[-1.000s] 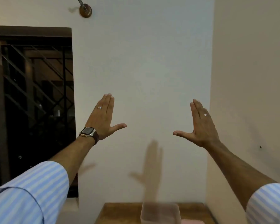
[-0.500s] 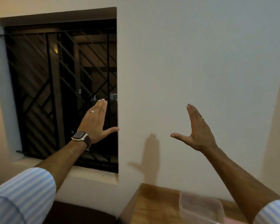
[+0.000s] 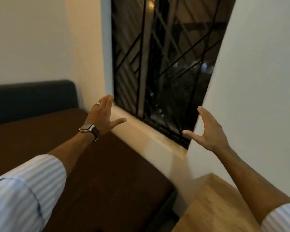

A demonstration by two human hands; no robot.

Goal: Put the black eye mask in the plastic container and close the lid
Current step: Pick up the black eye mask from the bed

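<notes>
Hands are both up in front of the barred window (image 3: 159, 64), left hand (image 3: 101, 116) and right hand (image 3: 208, 131) spread wide, holding nothing, probably just a ready pose. Eye mask and container aren't in view; only the wooden table's (image 3: 214, 203) blurry near-left corner shows, bottom right.
</notes>
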